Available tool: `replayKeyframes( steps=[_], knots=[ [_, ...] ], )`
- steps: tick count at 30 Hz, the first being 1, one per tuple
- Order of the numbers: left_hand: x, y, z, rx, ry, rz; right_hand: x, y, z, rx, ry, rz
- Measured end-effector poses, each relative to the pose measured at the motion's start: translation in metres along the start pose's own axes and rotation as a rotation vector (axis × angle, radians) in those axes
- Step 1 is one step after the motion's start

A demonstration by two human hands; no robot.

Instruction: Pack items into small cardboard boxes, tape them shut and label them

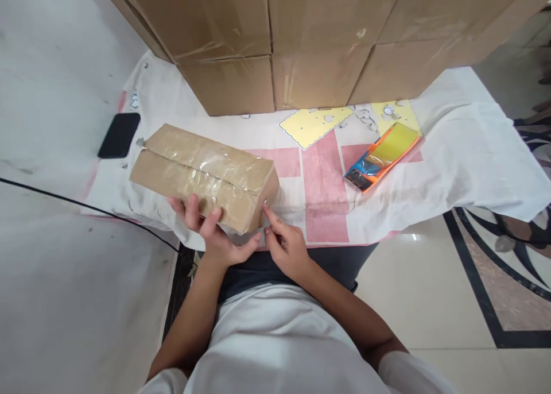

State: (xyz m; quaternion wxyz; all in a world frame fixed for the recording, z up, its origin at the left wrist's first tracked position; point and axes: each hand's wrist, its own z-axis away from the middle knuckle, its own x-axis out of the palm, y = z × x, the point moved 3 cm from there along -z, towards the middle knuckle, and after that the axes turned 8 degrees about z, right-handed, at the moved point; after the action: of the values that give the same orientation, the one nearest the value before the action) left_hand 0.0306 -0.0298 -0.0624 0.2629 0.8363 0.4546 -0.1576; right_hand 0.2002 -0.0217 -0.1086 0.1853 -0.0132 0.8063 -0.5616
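A long brown cardboard box (202, 176), with clear tape shining along its top seam, is tilted near the table's front edge. My left hand (215, 239) holds it from the front, fingers against its side and thumb stretched toward the right. At the box's right end is my right hand (288, 244), its index fingertip touching the end panel and its other fingers curled in. Whether those curled fingers grip anything small is hidden. To the right lies a tape dispenser (383, 155) in orange and blue with a wide yellow part.
Large taped cartons (318, 72) stand stacked along the back of the table. A black phone (119, 135) lies at the left. Yellow paper (316, 127) and torn scraps (365, 117) sit on the red-and-white cloth (325, 210). A black cable (86, 197) runs along the left wall.
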Motion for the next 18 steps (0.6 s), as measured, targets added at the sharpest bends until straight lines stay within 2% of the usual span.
replayKeyframes(
  steps=[2,5,9,11,14,15,16,18],
  knots=[
    [0.004,0.008,0.007,-0.053,0.023,-0.018,0.002,-0.005,-0.001,-0.051,-0.034,0.041],
    [0.005,0.006,0.004,-0.165,-0.006,-0.042,0.004,-0.01,-0.003,-0.094,-0.074,0.09],
    [0.003,-0.003,-0.005,-0.176,0.043,0.019,0.002,-0.01,-0.01,-0.108,-0.118,0.104],
    [0.003,-0.008,-0.005,-0.196,0.077,0.068,-0.006,-0.01,-0.017,-0.123,-0.022,0.104],
    [0.007,-0.016,-0.003,-0.268,0.048,0.111,-0.022,-0.009,-0.034,-0.11,0.235,0.204],
    [0.008,-0.017,-0.003,-0.268,0.044,0.116,-0.025,-0.007,-0.041,-0.1,0.256,0.251],
    [0.009,-0.017,-0.004,-0.256,0.043,0.114,-0.026,-0.005,-0.048,-0.1,0.222,0.287],
    [0.009,-0.016,-0.006,-0.196,0.065,0.094,-0.022,-0.001,-0.062,-0.121,0.076,0.305]
  ],
)
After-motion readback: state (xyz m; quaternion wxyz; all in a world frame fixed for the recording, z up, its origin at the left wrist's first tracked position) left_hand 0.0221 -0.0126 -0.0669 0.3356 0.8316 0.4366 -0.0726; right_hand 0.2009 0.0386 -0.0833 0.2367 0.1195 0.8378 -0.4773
